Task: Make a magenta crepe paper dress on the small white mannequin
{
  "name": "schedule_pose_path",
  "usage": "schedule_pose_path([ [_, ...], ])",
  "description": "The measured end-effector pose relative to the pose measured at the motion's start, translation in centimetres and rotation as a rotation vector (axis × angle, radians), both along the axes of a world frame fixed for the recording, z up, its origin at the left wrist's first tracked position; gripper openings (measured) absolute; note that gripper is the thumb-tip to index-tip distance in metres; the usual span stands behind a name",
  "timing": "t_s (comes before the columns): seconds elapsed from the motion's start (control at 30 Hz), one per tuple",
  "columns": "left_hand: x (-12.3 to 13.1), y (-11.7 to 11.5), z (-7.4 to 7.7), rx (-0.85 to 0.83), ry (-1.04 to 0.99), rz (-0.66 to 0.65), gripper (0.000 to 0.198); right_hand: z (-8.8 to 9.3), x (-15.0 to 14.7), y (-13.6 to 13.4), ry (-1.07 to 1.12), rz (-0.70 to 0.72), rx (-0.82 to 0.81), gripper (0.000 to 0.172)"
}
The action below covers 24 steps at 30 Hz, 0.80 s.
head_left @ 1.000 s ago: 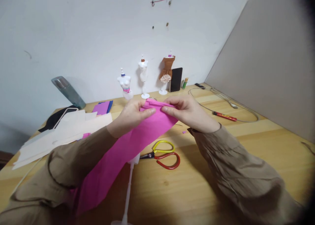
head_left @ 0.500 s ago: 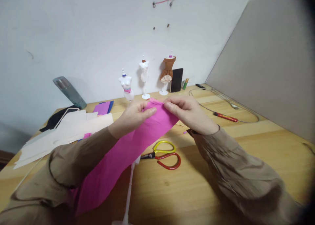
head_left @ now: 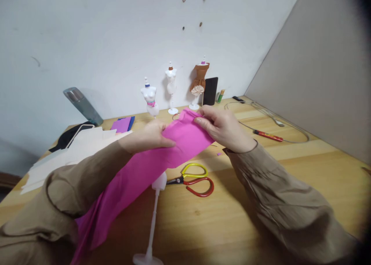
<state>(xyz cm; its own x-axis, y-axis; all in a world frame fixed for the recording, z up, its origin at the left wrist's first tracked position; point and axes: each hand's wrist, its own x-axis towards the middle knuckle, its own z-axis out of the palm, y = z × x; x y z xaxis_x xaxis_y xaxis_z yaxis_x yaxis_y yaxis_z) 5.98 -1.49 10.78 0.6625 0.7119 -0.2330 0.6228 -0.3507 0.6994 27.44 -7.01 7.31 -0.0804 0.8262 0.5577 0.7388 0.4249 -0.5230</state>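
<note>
A long strip of bright pink cloth or crepe paper [head_left: 153, 168] is held up over the table, running from the top middle down to the lower left. My left hand [head_left: 149, 136] is closed on its upper left edge, thumb on the front. At the right end, my right hand [head_left: 223, 126] pinches a folded corner. Below the strip lies a pair of scissors [head_left: 189, 180] with one yellow and one red handle loop. A white mannequin stand [head_left: 152, 222] rises under the strip, its upper part hidden behind the pink material.
At the back stand small white mannequins [head_left: 171, 83], one in a brown dress [head_left: 200, 77]. Pale sheets [head_left: 84, 143], folded purple cloth [head_left: 121, 124] and a bottle [head_left: 84, 106] lie left. A phone [head_left: 210, 91], cable [head_left: 290, 122] and red-handled tool [head_left: 268, 136] are right.
My left hand has slid left and down along the strip, away from my right hand. More of the pink material shows between them, and more of the white stand is uncovered.
</note>
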Motion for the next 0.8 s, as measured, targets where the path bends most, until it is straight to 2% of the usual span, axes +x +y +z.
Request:
schedule_pose_path([
  [0.1, -0.7, 0.1, -0.3, -0.139, -0.084, -0.028, 0.025, -0.6, -0.1, 0.5, 0.027, -0.004, -0.009, 0.022],
  [0.2, -1.1, -0.1, -1.3, -0.316, -0.168, -0.089, 0.039, -1.3, -0.1, 1.1, 0.045, 0.002, 0.001, 0.022],
  [0.33, -1.6, -0.3, -3.3, -0.484, -0.221, -0.034, 0.041, -2.1, 0.1, 1.8, 0.099, 0.04, -0.062, 0.022],
  [0.43, -2.4, -0.2, -4.3, -0.518, -0.255, 0.0, 0.044, -2.9, 0.3, 2.3, 0.161, 0.1, -0.151, 0.026],
  [0.63, -5.1, 0.1, -4.8, -0.411, -0.003, -0.084, 0.009, -5.4, -1.8, 2.9, 0.368, 0.214, -0.377, 0.028],
  [0.7, -6.3, 0.0, -4.7, -0.456, 0.075, -0.128, 0.012, -6.3, -3.3, 2.7, 0.488, 0.238, -0.477, 0.031],
  [0.8, -8.4, 0.2, -4.3, -0.515, 0.148, -0.145, 0.029, -7.3, -5.6, 2.1, 0.582, 0.308, -0.603, 0.034],
])
